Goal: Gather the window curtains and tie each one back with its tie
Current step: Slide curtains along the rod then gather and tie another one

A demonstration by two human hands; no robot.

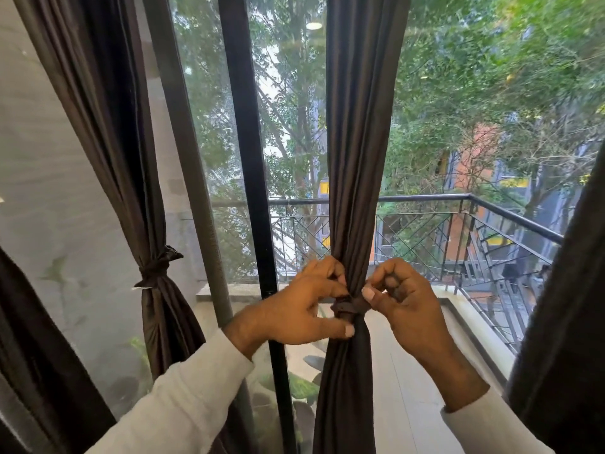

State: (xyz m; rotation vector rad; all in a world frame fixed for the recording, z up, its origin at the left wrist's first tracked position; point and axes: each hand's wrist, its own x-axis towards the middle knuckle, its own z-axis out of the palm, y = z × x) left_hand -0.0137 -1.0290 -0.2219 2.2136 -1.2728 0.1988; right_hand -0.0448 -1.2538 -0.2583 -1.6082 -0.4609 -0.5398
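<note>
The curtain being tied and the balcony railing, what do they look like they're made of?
Curtain: dark brown woven fabric, probably polyester or satin, judging by its soft sheen and fine vertical folds. Its tie looks like the same cloth. Railing: likely metal painted black, going by its thin straight bars and smooth round top rail.

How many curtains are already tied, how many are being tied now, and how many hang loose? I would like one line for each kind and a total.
Tied curtain, knotted tie: 1
Curtain being tied, both hands at its tie: 1
Loose curtains at the frame edges: 2
Total: 4
</note>
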